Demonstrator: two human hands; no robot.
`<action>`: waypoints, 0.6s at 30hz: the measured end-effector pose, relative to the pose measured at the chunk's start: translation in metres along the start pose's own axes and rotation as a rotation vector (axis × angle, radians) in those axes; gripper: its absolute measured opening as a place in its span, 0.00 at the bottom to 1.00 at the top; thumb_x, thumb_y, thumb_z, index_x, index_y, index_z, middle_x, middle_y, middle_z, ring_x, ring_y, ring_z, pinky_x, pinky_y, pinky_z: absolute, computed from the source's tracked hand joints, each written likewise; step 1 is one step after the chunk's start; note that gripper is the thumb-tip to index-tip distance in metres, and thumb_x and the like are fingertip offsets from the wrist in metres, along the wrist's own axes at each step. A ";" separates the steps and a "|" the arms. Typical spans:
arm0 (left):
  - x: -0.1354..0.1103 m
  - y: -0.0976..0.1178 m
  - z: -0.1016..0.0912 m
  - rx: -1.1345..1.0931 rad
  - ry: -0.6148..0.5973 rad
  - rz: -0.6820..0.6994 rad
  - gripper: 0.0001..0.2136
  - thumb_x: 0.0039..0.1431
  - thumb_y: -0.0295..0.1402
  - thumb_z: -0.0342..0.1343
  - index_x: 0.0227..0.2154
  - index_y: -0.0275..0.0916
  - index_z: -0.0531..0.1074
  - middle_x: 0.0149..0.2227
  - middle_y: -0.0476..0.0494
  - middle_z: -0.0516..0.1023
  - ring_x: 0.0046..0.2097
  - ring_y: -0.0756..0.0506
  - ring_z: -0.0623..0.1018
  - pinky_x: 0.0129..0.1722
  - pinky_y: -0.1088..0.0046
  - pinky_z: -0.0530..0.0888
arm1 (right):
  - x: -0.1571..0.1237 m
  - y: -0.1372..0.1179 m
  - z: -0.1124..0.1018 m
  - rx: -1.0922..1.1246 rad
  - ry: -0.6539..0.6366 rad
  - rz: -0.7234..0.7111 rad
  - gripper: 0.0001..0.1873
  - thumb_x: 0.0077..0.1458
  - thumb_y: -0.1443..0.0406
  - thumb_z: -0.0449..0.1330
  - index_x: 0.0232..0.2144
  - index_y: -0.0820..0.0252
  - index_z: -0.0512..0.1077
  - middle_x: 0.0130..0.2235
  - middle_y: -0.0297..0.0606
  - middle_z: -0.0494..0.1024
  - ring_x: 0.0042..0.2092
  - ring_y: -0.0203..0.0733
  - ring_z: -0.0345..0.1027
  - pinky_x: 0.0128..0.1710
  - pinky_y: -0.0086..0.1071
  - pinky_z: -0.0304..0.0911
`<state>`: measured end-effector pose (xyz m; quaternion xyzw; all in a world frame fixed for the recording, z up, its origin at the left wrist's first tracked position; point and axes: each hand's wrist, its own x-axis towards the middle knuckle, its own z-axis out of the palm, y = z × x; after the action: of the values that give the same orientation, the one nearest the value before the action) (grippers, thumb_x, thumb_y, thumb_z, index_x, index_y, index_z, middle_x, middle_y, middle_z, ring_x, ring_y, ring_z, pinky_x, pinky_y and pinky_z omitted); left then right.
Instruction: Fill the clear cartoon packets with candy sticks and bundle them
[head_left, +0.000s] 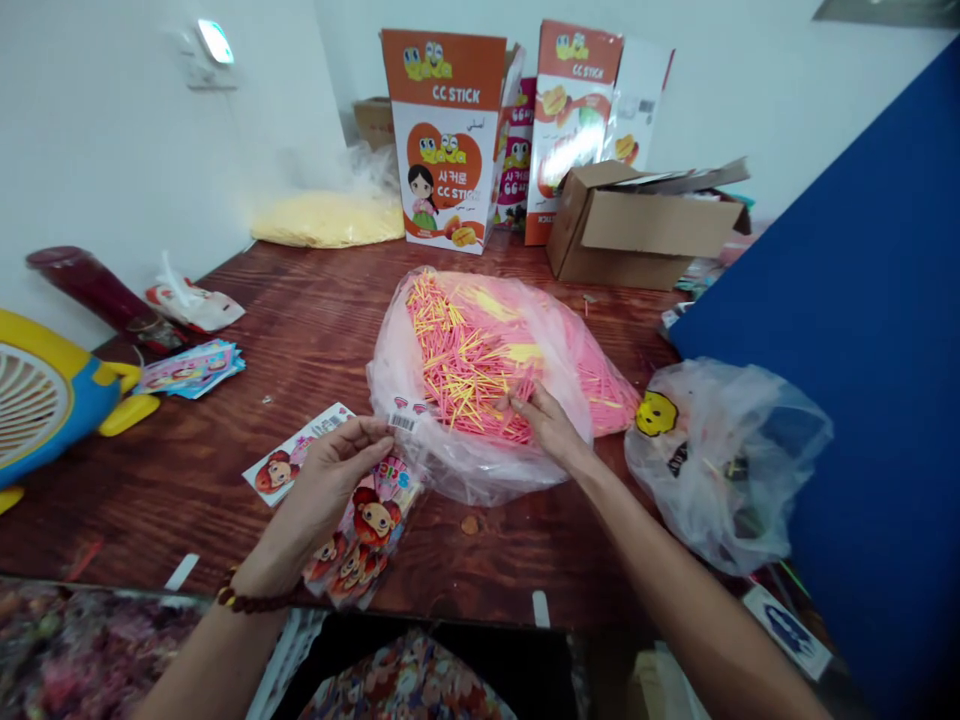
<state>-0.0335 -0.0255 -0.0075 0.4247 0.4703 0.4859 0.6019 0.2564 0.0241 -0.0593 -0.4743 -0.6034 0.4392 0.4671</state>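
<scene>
Sticks [465, 370], thin pink and yellow ones, lie heaped in a clear plastic bag [480, 482] at the middle of the wooden table [300, 330], with the bag's mouth toward the near side. The right hand [547, 425] rests on the near edge of the heap with its fingertips among the sticks; I cannot tell whether they pinch any. The left hand [334, 475], just left of the bag, is closed on a fan of printed wrappers [367, 530] with a cartoon face, thumb on top beside a barcode. The sticks look light, stiff and slippery, likely to scatter or snap, so pinching a small bunch at mid-length seems safest. To the right lies a second, crumpled bag [720, 450] with a smiley print, its contents unclear. On the far side stand an open brown carton [645, 225] and tall CC Stick boxes [446, 140].
</scene>
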 end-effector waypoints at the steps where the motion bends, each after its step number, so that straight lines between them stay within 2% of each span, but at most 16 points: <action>1: -0.001 -0.002 0.003 -0.002 -0.020 -0.010 0.10 0.45 0.34 0.70 0.30 0.38 0.78 0.30 0.49 0.79 0.32 0.51 0.77 0.34 0.79 0.73 | -0.003 0.005 0.002 0.035 0.009 0.013 0.10 0.55 0.57 0.56 0.37 0.55 0.65 0.33 0.33 0.73 0.40 0.41 0.66 0.50 0.38 0.58; 4: -0.003 -0.007 0.011 -0.010 -0.070 -0.037 0.09 0.48 0.35 0.68 0.32 0.38 0.77 0.31 0.49 0.80 0.33 0.51 0.77 0.35 0.79 0.73 | -0.009 0.020 0.007 0.059 0.004 0.082 0.10 0.53 0.58 0.57 0.36 0.56 0.65 0.34 0.33 0.73 0.40 0.41 0.67 0.48 0.37 0.60; 7: -0.004 -0.010 0.015 -0.008 -0.071 -0.042 0.08 0.50 0.35 0.68 0.32 0.39 0.77 0.32 0.50 0.79 0.33 0.52 0.77 0.35 0.80 0.72 | -0.010 0.028 0.009 0.039 -0.009 0.123 0.10 0.53 0.58 0.57 0.35 0.56 0.65 0.35 0.33 0.73 0.40 0.40 0.67 0.47 0.37 0.61; 11: -0.005 -0.011 0.020 0.000 -0.050 -0.032 0.08 0.49 0.34 0.68 0.30 0.37 0.76 0.30 0.50 0.78 0.32 0.52 0.75 0.35 0.79 0.72 | -0.010 0.022 0.010 -0.054 -0.029 0.166 0.10 0.52 0.58 0.56 0.34 0.58 0.66 0.33 0.34 0.74 0.38 0.41 0.68 0.45 0.38 0.61; 14: -0.007 -0.012 0.024 0.019 -0.037 -0.031 0.08 0.48 0.35 0.68 0.28 0.37 0.77 0.29 0.50 0.78 0.30 0.51 0.74 0.34 0.77 0.71 | -0.010 0.018 0.010 0.007 0.012 0.129 0.11 0.53 0.59 0.54 0.37 0.58 0.67 0.33 0.35 0.75 0.39 0.41 0.68 0.47 0.37 0.61; 18: -0.009 -0.014 0.026 0.075 -0.058 -0.011 0.08 0.49 0.35 0.67 0.31 0.37 0.77 0.31 0.49 0.78 0.32 0.51 0.74 0.34 0.77 0.70 | -0.012 0.021 0.011 -0.122 -0.011 0.104 0.09 0.50 0.59 0.56 0.31 0.58 0.67 0.31 0.33 0.72 0.36 0.40 0.66 0.43 0.35 0.61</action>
<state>-0.0059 -0.0378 -0.0146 0.4582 0.4728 0.4520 0.6019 0.2505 0.0149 -0.0831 -0.5303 -0.6061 0.4277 0.4105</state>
